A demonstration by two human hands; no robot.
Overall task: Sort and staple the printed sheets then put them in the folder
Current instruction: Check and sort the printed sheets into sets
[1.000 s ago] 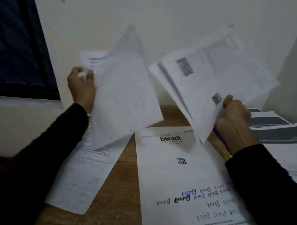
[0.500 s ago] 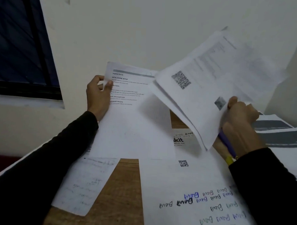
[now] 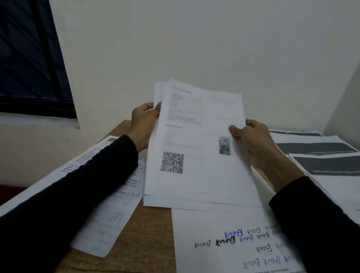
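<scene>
White sheets everywhere, wooden desk (image 3: 143, 237) underneath. Going left to right. Far left, a dark window (image 3: 25, 49) in the wall. Below it a printed sheet with handwriting (image 3: 109, 215) is lying flat on the desk, partly under my left sleeve. My left hand (image 3: 143, 127) is gripping the left edge of the stack of printed sheets (image 3: 196, 157), fingers curled round behind, thumb at the front edge. I'm holding the stack tilted up over the desk centre, top page showing a QR code and a small photo; its edges are looking uneven, several sheets stepping out at top and bottom. My right hand (image 3: 250, 138) is pinching the right edge of the same stack, thumb on the front face. Under the stack a sheet with blue and black scribbles (image 3: 232, 246) is lying on the desk. Far right, piles of sheets with dark bands (image 3: 327, 162) are sitting well apart from my hands.

Step, my guess: still sorting, squaring the gathered sheets. Not stapled yet as far as I can tell. No stapler or folder in view. Next move probably calls for tapping the bottom edge on the desk to align, keeping both grips light so the sheets can slide level, then finding the stapler.
</scene>
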